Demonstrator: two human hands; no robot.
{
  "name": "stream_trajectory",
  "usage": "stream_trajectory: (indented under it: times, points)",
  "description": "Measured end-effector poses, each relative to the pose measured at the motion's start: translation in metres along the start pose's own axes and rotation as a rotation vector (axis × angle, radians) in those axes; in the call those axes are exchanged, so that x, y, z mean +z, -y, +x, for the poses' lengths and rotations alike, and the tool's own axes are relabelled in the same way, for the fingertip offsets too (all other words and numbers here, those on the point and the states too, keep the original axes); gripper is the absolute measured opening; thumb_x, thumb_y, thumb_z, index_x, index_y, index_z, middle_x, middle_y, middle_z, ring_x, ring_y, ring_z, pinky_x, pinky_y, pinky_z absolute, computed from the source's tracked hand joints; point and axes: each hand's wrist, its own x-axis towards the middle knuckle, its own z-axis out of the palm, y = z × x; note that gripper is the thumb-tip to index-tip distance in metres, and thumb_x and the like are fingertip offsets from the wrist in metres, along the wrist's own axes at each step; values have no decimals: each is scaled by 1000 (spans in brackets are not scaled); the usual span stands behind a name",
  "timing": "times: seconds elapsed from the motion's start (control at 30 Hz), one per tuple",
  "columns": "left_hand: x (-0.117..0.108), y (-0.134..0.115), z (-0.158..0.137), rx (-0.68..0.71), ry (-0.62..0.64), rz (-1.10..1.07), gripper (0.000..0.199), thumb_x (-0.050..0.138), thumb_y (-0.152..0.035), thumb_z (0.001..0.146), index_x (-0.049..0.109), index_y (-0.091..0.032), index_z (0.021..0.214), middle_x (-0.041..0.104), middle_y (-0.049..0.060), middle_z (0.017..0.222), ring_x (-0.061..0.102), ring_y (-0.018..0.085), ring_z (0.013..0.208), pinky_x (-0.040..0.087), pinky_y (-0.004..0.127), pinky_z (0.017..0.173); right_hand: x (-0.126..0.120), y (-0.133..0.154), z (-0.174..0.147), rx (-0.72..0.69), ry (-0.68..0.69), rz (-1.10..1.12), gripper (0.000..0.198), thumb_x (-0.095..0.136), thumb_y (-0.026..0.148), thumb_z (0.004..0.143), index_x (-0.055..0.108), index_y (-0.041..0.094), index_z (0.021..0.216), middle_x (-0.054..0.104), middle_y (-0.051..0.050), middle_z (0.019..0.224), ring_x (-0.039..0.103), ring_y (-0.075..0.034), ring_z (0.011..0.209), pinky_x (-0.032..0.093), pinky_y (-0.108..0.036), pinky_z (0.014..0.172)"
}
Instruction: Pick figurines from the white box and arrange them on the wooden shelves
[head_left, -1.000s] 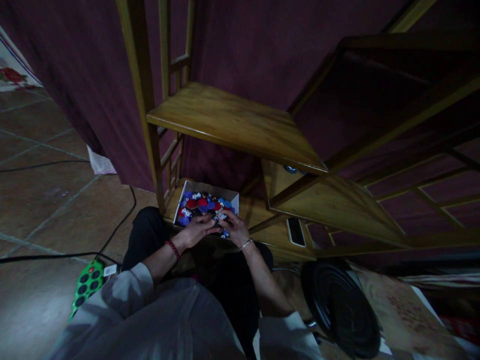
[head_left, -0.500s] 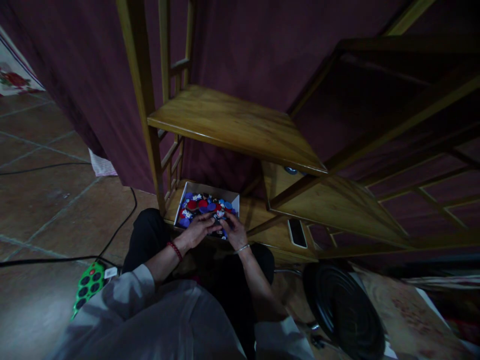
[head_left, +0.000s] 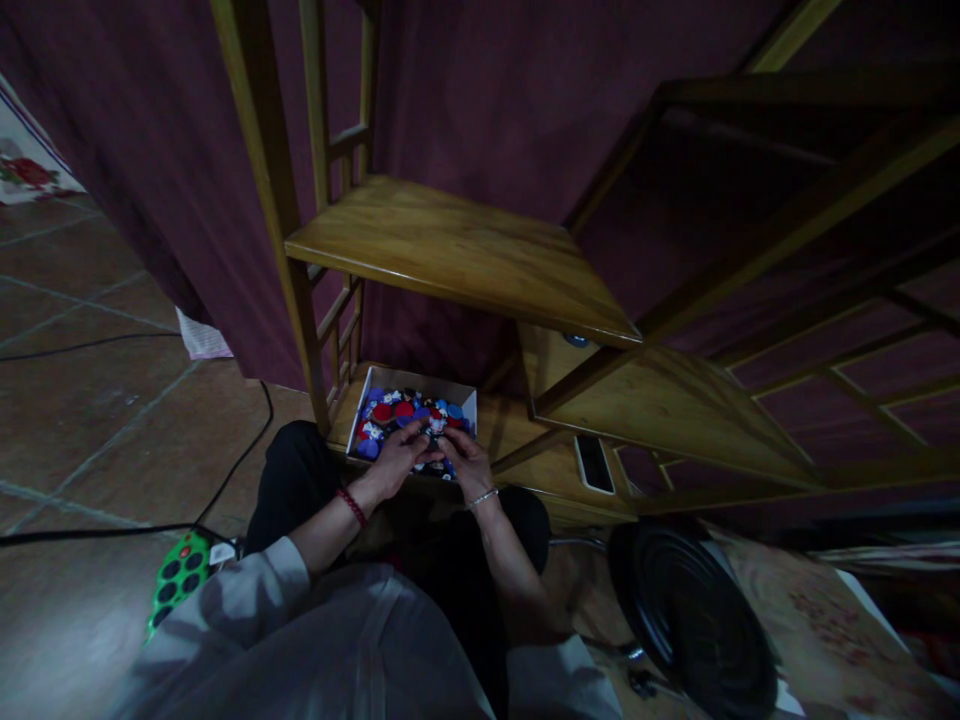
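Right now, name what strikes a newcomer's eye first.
Likely the box of red, blue and purple pieces on the lower shelf, left hand and right hand over its near side. Then the green power strip on the floor, lower left, and the round black stool, lower right.

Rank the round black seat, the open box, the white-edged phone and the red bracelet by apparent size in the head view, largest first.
1. Round black seat
2. Open box
3. White-edged phone
4. Red bracelet

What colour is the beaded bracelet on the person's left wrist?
Dark red; the beaded bracelet, behind the left hand, shows best in the head view.
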Motion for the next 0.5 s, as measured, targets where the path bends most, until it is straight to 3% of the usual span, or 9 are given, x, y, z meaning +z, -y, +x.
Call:
stream_trajectory:
  times: [0.23, 0.5]
  points:
    - [6, -3, -2, 60, 86, 201, 30, 64, -28, 71, 62, -13, 97, 64, 4, 95, 61, 16, 84, 51, 35, 81, 3, 4, -1, 6, -38, 49, 27, 69, 36, 61, 68, 22, 85, 69, 0, 87, 62, -17, 83, 50, -30, 76]
    - [10, -8, -4, 69, 119, 368, 27, 58, -26, 76, 60, -14, 100, 65, 5, 96, 63, 17, 80, 50, 35, 80, -2, 8, -2, 2, 4, 83, 26, 68, 36, 63, 68, 22, 84, 68, 1, 84, 61, -16, 78, 48, -28, 73]
